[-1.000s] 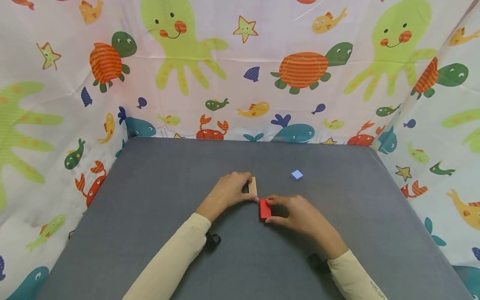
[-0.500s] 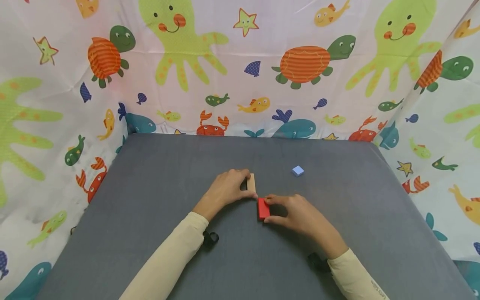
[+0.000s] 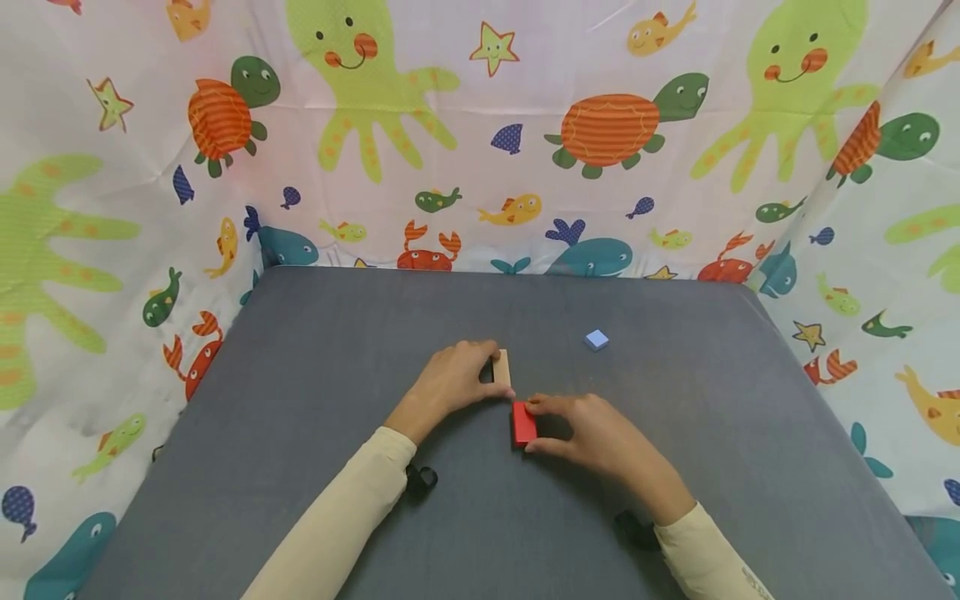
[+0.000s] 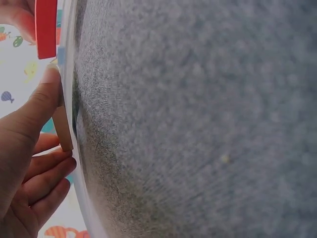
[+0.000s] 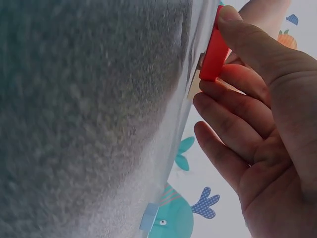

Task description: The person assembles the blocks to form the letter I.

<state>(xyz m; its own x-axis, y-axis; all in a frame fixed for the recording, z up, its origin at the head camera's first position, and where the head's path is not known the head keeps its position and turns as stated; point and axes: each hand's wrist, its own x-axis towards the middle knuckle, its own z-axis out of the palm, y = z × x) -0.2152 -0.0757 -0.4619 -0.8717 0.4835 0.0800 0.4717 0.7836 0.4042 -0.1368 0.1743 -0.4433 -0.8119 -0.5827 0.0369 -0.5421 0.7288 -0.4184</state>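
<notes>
My left hand pinches a flat tan wooden block by its ends, thumb at the near end and fingers at the far end. In the left wrist view, part of this wooden block shows between thumb and fingers. My right hand grips a red rectangular block between thumb and fingertips. The red block stands just nearer to me than the wooden one and slightly to its right, with a small gap. In the right wrist view, the red block partly covers the wooden block.
A small light-blue square block lies farther back on the right of the grey table. Behind and at both sides hangs a curtain printed with sea animals.
The red block has shifted a little left and towards me in my right hand. My left hand keeps its grip on the wooden block, nearly still. The head view has tilted slightly.
</notes>
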